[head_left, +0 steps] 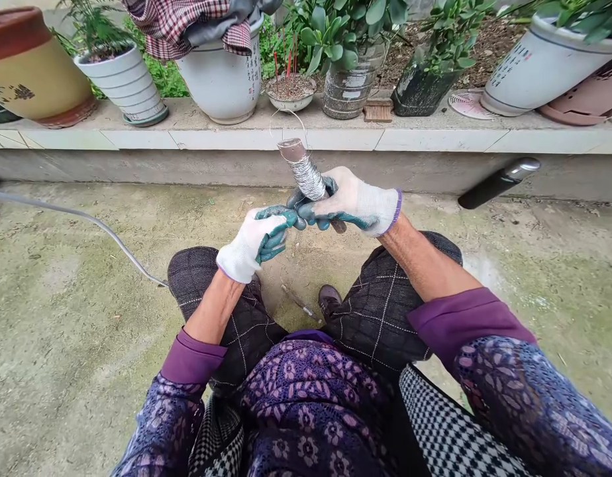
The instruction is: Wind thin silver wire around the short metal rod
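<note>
My right hand (336, 199), in a white knit glove with a green coated palm, is wrapped round a spool of silver wire (307, 176). The wire is wound on a brown core that tilts up and to the left, and a loose loop of it rises above the core's top end. My left hand (266, 238), gloved alike, is closed in a pinch right beside the right fingertips. What lies between its fingers is hidden. Below the hands, a thin rod-like piece (301, 303) lies on the ground between my shoes.
Ahead runs a tiled ledge (336, 140) with several potted plants, including a white pot (221, 83) with checked cloth over it, and a bowl of red sticks (292, 98). A black flask (497, 184) leans by the ledge. A grey hose (102, 225) crosses the ground at left.
</note>
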Tool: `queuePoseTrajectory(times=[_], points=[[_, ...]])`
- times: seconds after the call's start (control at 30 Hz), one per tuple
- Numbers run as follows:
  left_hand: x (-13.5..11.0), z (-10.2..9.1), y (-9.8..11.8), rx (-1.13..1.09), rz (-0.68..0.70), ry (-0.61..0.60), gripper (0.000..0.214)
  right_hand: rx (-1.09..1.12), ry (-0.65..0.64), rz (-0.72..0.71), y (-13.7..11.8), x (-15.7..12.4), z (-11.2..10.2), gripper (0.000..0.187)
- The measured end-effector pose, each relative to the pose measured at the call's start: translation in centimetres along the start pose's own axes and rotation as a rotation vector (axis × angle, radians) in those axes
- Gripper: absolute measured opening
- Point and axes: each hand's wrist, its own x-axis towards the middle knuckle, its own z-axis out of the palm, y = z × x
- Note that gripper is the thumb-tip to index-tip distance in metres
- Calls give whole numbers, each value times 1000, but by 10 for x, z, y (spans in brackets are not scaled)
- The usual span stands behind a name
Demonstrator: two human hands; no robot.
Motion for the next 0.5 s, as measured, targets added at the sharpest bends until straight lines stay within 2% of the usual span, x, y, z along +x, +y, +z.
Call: queuePoseTrajectory(times=[0.13, 0.2, 0.33, 0.43, 0.5], points=[[0, -1, 0, 1, -71, -87, 29, 12, -31, 5, -1, -2, 0, 32], [1, 0, 0, 19, -63, -75, 28, 21, -36, 0, -3, -3, 1, 29], [0, 6, -3, 144, 62, 91, 23, 10, 2, 2, -7, -2, 5, 21], [-1, 13, -5, 268, 195, 232, 21, 15, 99, -6, -7, 0, 11, 23], [-2, 15, -5, 318, 246, 281, 18, 20, 156, -26, -6, 2, 14, 24]])
